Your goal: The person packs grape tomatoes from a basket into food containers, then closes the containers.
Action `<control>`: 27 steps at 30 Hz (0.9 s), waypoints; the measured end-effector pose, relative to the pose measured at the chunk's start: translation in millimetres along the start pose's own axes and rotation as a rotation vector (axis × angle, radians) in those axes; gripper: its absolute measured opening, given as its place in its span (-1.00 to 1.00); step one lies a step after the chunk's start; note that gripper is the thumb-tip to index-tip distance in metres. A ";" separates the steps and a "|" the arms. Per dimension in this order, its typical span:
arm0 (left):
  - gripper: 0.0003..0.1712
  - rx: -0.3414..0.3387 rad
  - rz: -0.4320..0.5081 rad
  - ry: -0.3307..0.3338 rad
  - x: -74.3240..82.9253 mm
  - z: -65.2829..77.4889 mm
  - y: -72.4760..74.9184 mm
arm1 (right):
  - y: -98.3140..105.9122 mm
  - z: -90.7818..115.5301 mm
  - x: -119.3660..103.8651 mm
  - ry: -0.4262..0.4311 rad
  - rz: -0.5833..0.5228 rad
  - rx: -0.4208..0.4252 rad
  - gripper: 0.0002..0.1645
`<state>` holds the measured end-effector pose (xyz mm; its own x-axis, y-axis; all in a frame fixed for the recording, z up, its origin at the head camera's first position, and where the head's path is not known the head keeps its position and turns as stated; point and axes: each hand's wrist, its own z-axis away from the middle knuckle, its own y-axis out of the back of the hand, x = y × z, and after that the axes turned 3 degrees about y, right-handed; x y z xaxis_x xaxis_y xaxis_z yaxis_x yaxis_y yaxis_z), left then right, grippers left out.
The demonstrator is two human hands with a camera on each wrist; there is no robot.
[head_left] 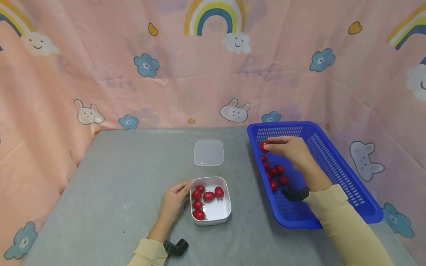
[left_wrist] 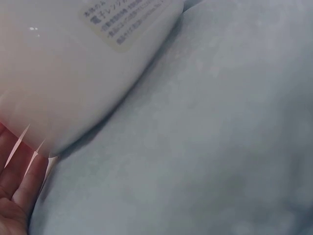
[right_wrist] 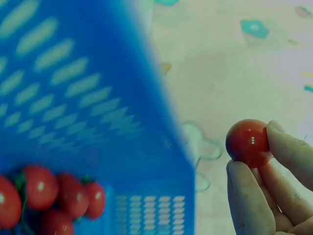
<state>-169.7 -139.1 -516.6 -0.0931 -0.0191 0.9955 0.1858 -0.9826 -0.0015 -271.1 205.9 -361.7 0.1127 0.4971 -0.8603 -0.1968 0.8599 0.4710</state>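
Observation:
Between thumb and fingertips, my right hand point(head_left: 291, 149) pinches a cherry tomato point(right_wrist: 248, 143) with a green top. It holds the tomato above the left rim of a blue perforated basket point(head_left: 346, 168). Several more cherry tomatoes point(head_left: 279, 169) lie in the basket along its left side. A white square container point(head_left: 223, 211) stands on the table, holding several cherry tomatoes point(head_left: 209, 196), mostly along its left wall. Fairly straight fingers of my left hand point(head_left: 174, 199) touch the container's left side near the far corner. The left wrist view shows those fingers point(left_wrist: 30, 178) against its wall.
A translucent square lid point(head_left: 209, 153) lies flat on the grey table point(head_left: 133, 177), behind the container. The basket sits close to the patterned pink curtain point(head_left: 283, 88) on the right. That curtain also hangs along the table's back and left edges.

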 end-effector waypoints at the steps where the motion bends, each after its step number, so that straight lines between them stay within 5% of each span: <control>1: -0.66 0.001 -0.002 0.002 -0.3 0.2 0.1 | -1.8 2.6 -2.7 0.007 -0.006 0.001 -0.22; 27: -0.63 -0.013 -0.027 0.053 0.2 1.7 1.8 | -61.9 37.6 -33.4 0.107 -0.093 -0.044 -0.41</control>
<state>-167.7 -140.5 -516.2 -0.1497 -0.0021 0.9887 0.1697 -0.9852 0.0236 -226.0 140.5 -354.8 0.0286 0.3987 -0.9167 -0.2327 0.8945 0.3818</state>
